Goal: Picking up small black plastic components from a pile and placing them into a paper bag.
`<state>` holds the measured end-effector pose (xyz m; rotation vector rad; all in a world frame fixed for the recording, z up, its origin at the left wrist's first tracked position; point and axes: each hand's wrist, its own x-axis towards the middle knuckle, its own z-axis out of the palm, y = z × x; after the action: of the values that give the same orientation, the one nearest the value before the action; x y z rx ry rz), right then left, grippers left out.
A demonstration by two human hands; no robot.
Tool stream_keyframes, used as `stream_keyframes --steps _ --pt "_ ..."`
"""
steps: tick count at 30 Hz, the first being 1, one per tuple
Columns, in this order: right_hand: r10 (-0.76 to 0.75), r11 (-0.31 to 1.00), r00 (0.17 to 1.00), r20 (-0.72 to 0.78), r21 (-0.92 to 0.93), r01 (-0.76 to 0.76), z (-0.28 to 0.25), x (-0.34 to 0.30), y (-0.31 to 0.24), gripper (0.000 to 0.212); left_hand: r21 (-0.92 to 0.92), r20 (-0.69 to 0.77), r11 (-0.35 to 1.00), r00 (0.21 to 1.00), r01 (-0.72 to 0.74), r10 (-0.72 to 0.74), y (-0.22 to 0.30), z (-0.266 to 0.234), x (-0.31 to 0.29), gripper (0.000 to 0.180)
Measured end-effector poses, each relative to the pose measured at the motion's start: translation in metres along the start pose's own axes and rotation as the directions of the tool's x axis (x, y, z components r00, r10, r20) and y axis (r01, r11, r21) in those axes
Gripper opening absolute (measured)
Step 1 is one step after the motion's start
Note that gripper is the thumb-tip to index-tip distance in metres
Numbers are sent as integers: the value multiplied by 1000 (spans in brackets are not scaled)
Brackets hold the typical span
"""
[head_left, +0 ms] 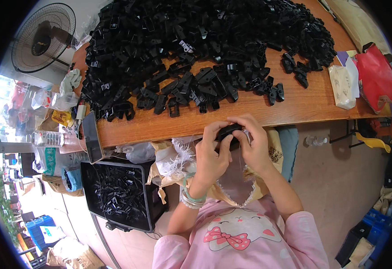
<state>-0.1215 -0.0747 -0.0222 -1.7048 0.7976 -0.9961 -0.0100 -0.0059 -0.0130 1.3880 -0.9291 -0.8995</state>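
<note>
Just off the table's front edge, my two hands come together around a small black plastic part [230, 131]. My left hand [213, 154] closes on it from the left, thumb and fingers pinching. From the other side my right hand [253, 142] grips the same part with thumb and forefinger. Fingers cover much of it, so its full shape is hidden. Beyond the hands, a great heap of similar black plastic parts [196, 49] spreads across the wooden table [160, 129].
A black bin [147, 197] of small black pieces stands left of my lap. Open sacks [274, 154] hang below the table edge. A phone [92, 136] leans at the table's left corner, near a fan [43, 38]. Tissues [343, 87] and a red bag [377, 76] sit at the right.
</note>
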Motion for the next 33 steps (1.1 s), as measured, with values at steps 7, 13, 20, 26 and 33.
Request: stream_keyframes --steps 7,13,20,26,33 --pt "-112 980 967 230 -133 145 -24 4 6 22 329 -123 922 960 -201 253 -11 -27 25 15" --pt "-265 807 922 -282 -588 52 -45 29 14 28 787 40 531 884 -316 467 -6 -53 81 17" --pt "-362 467 932 -32 -871 151 -74 32 35 30 648 -14 705 921 -289 390 1 -50 67 17" --pt "-415 667 905 -92 -708 234 -53 10 42 32 362 -40 850 905 -382 424 -1 -38 38 15" --pt "46 993 973 -224 116 -20 -24 -5 -2 27 258 49 958 992 -128 120 16 -26 14 27"
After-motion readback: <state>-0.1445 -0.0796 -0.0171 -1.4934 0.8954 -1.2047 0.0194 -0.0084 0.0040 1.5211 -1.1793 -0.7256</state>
